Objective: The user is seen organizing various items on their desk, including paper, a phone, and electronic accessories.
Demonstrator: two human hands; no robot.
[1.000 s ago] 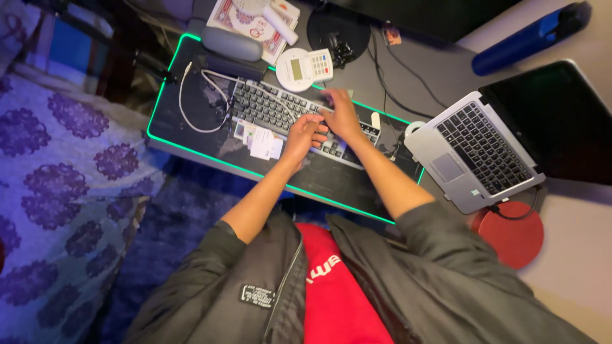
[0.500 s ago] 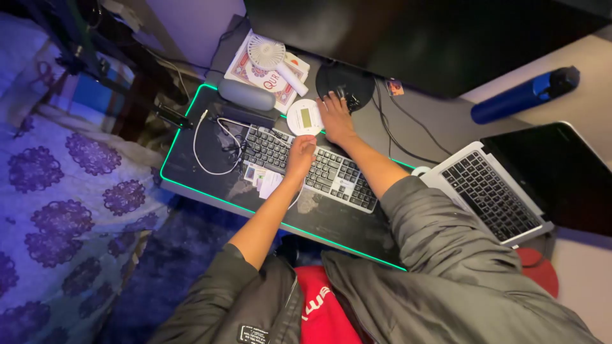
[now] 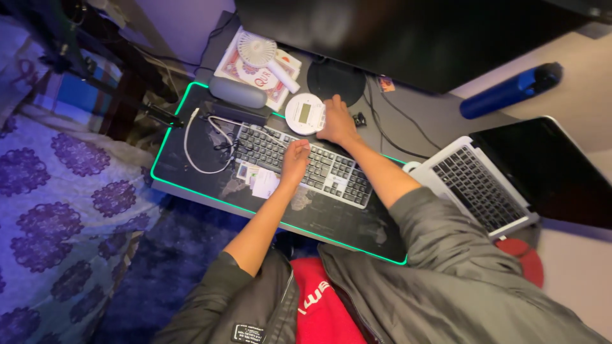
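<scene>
A grey bench (image 3: 440, 118) carries a green-edged dark mat (image 3: 191, 143), an open laptop (image 3: 484, 185) and a blue bottle (image 3: 510, 89).

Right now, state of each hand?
Left hand: loosely curled, resting on the keyboard, holding nothing.
Right hand: on the round white gadget; grip cannot be told.

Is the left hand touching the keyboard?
Touching. The head view shows the left hand lying on the keyboard keys, with no gap visible.
</scene>
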